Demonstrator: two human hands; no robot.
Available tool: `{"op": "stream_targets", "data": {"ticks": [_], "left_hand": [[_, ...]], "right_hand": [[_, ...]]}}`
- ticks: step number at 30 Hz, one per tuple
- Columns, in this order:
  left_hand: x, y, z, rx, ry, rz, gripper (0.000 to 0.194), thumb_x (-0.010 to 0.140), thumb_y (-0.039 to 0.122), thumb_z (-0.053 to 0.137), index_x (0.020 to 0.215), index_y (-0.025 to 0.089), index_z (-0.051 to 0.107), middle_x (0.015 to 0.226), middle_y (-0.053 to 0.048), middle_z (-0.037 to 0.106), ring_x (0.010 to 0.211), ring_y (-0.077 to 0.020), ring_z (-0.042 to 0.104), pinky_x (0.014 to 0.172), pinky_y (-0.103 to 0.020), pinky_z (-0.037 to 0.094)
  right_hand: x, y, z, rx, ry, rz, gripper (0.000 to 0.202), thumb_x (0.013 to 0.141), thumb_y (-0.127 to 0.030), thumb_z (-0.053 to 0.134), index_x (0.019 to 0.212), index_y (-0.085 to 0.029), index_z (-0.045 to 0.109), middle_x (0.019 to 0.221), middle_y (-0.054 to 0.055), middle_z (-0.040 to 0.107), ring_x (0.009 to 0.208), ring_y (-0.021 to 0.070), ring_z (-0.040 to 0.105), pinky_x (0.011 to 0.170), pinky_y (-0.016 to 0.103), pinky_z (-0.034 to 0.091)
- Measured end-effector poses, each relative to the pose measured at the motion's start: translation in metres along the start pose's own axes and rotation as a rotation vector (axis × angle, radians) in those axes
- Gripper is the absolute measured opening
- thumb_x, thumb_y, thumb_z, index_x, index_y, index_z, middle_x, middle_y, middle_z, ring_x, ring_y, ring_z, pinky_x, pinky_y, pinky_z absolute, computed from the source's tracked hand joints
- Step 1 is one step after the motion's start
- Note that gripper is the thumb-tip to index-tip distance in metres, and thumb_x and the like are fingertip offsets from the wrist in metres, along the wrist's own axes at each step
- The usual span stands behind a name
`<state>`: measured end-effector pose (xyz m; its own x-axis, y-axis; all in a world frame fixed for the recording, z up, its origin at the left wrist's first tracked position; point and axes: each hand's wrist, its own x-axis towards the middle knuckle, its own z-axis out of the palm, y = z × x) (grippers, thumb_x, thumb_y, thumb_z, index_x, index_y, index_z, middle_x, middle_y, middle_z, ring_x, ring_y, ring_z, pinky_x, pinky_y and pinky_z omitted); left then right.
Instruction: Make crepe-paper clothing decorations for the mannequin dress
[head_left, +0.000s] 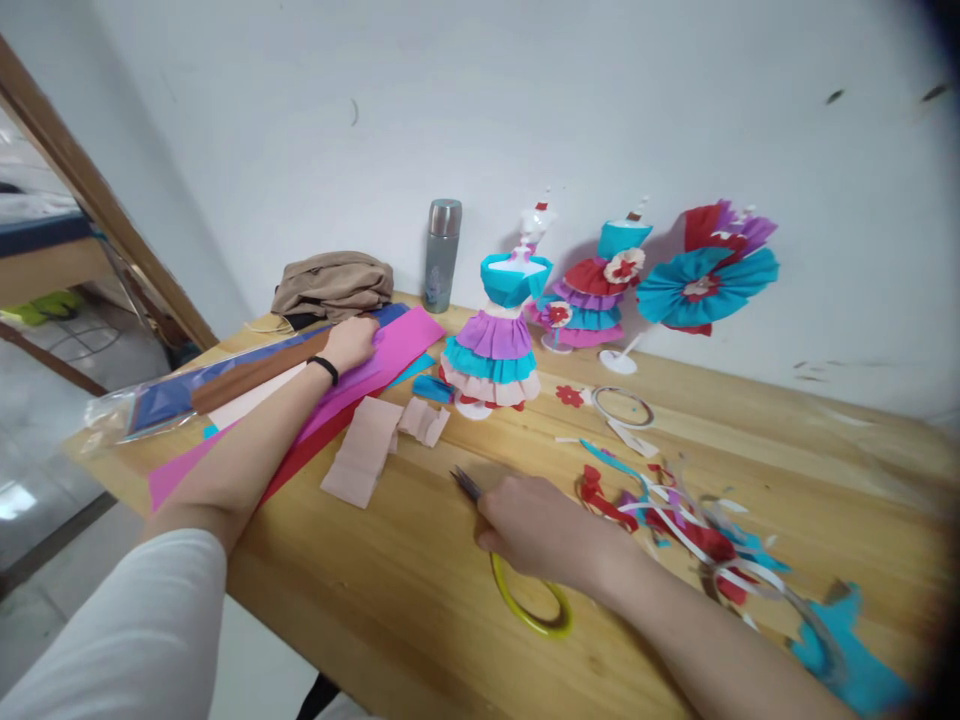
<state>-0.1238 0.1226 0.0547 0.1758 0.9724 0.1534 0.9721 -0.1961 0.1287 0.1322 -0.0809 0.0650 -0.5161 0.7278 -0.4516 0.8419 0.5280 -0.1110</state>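
Note:
My right hand (525,525) is closed around yellow-handled scissors (531,610), whose dark blades point up and left over the wooden table. My left hand (351,343) lies on a stack of coloured crepe paper at the left, touching the magenta sheet (409,345); its fingers are partly hidden, so whether it grips a sheet is unclear. Pale pink paper pieces (361,450) lie between my hands. Beyond them stands a small dress form (491,345) with a blue bodice and layered purple, blue and pale pink ruffles.
Several decorated forms, including one with a blue rosette (705,288), stand near the wall. A grey bottle (442,255) and brown cloth (334,285) are at the back. Ribbon scraps (686,525), a tape ring (622,407) and blue paper (847,650) lie at the right.

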Motion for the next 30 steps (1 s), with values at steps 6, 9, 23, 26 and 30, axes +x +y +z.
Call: {"op": "stream_targets", "data": {"ticks": [6,9,23,26,30], "left_hand": [[-0.005,0.006,-0.031,0.071,0.17,-0.039,0.04,0.099,0.024,0.036,0.119,0.006,0.066,0.12,-0.025,0.067,0.117,-0.0361,0.06,0.096,-0.043,0.045],[-0.005,0.012,-0.028,0.062,0.125,0.022,0.035,0.096,0.024,0.045,0.118,0.008,0.067,0.118,-0.021,0.069,0.112,-0.0322,0.062,0.095,-0.037,0.045],[-0.005,0.02,0.019,0.103,0.036,-0.017,0.044,0.101,0.031,0.033,0.115,0.008,0.067,0.116,-0.022,0.067,0.111,-0.0326,0.063,0.09,-0.039,0.048],[-0.004,0.012,0.024,0.145,0.02,-0.077,0.04,0.096,0.02,0.035,0.11,0.005,0.07,0.116,-0.025,0.065,0.112,-0.0349,0.062,0.088,-0.04,0.049],[-0.004,0.01,0.025,0.178,0.026,-0.085,0.04,0.093,0.015,0.036,0.111,0.007,0.07,0.119,-0.024,0.063,0.114,-0.0334,0.059,0.087,-0.039,0.049]], "right_hand": [[0.001,-0.001,-0.003,0.0,-0.009,0.023,0.02,0.088,-0.02,0.06,0.09,-0.012,0.079,0.09,0.016,0.077,0.086,0.0289,0.074,0.055,0.03,0.031],[0.001,-0.003,-0.003,-0.002,-0.008,0.029,0.021,0.088,-0.02,0.06,0.092,-0.012,0.078,0.092,0.017,0.077,0.087,0.0293,0.074,0.057,0.03,0.034],[0.001,-0.005,-0.003,-0.008,-0.003,0.045,0.021,0.09,-0.019,0.058,0.093,-0.012,0.077,0.096,0.016,0.076,0.089,0.029,0.074,0.061,0.031,0.038],[0.001,-0.005,-0.004,-0.012,-0.001,0.031,0.021,0.09,-0.02,0.058,0.092,-0.012,0.077,0.096,0.017,0.076,0.092,0.0302,0.073,0.061,0.031,0.037],[0.001,-0.005,-0.003,-0.018,-0.006,0.04,0.02,0.09,-0.022,0.061,0.095,-0.011,0.077,0.097,0.018,0.076,0.093,0.0322,0.073,0.06,0.032,0.036]]}}
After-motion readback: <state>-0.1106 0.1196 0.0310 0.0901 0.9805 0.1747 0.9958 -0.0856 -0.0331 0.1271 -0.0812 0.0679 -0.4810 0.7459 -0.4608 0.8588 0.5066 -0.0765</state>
